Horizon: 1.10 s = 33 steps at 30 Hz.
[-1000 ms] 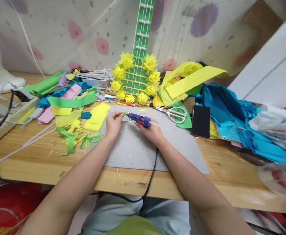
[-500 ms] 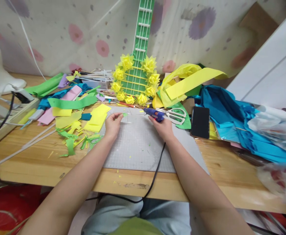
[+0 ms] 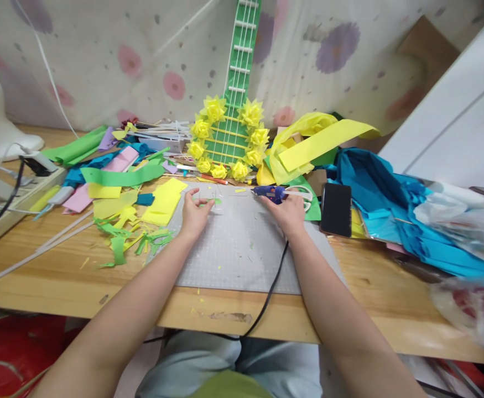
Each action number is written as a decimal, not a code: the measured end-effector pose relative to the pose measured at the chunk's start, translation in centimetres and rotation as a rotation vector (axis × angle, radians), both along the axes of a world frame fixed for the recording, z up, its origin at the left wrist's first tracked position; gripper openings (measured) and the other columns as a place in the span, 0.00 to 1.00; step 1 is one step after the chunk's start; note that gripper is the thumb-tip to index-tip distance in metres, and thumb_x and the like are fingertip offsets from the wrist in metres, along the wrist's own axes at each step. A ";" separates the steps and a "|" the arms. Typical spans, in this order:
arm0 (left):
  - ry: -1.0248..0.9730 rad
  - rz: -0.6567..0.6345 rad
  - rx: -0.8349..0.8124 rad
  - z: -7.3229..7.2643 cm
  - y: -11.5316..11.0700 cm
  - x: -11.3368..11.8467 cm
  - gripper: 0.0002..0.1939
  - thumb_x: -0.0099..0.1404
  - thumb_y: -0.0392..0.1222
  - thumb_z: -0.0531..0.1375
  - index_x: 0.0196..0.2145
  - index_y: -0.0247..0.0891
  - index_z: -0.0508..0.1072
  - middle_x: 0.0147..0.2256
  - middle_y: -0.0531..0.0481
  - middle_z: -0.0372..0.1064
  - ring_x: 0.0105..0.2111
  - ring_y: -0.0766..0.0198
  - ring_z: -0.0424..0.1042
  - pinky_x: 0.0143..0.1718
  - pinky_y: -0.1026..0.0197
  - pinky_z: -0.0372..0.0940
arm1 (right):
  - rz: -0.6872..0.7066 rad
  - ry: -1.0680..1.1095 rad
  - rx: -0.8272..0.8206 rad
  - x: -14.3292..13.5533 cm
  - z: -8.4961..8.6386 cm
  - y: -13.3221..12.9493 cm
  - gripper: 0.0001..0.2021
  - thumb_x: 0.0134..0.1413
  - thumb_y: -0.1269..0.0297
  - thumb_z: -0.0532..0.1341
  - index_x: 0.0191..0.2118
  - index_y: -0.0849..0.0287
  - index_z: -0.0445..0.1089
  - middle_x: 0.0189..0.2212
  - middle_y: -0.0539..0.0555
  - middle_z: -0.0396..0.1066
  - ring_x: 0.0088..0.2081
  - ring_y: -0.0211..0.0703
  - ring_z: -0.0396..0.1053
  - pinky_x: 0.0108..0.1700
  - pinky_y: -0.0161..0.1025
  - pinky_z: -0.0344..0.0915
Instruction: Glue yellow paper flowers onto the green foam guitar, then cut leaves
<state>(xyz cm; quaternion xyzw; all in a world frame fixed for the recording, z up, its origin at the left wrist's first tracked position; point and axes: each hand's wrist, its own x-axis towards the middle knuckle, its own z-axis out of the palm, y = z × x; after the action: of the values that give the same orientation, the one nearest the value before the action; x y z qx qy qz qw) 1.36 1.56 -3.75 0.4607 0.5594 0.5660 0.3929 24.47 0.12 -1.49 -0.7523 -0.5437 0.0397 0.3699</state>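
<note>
My left hand (image 3: 195,214) is over the upper left of the grey cutting mat (image 3: 233,254), thumb and index finger near a small green scrap (image 3: 217,201); whether they grip it is too small to tell. Under my right hand (image 3: 288,213), at the mat's upper right, lies the blue glue gun (image 3: 270,192), its nozzle pointing left and its black cord running down over the table edge. My fingers are around its rear part. White-handled scissors (image 3: 307,194) show just behind that hand. Thin clear strands lie between the hands.
A green guitar shape (image 3: 229,141) ringed with yellow paper flowers leans on the wall at the back. Yellow sheets (image 3: 165,200) and green scraps (image 3: 118,249) lie left. A black phone (image 3: 336,209) and blue crepe paper (image 3: 370,188) are right; a power strip (image 3: 26,193) is far left.
My right hand and the glue gun have shifted slightly right, and the gun now lies more level. My left hand has moved a little right and down, its fingers more spread.
</note>
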 end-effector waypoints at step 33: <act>0.608 -0.290 0.084 1.4 -2.3 1.2 0.35 0.55 0.36 0.57 0.59 0.38 0.48 0.32 0.53 0.71 0.26 0.66 0.68 0.29 0.64 0.58 | 0.824 0.090 0.081 -7.9 -0.1 -1.9 0.08 0.55 0.65 0.54 0.39 0.56 0.69 0.34 0.52 0.72 0.32 0.38 0.67 0.35 0.35 0.61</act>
<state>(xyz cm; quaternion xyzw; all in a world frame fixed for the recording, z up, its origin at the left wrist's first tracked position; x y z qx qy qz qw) 2.51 -0.71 -2.30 0.6991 0.5557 0.3634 0.2652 16.52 -1.74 -1.58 -0.4542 -0.7837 0.1955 0.3759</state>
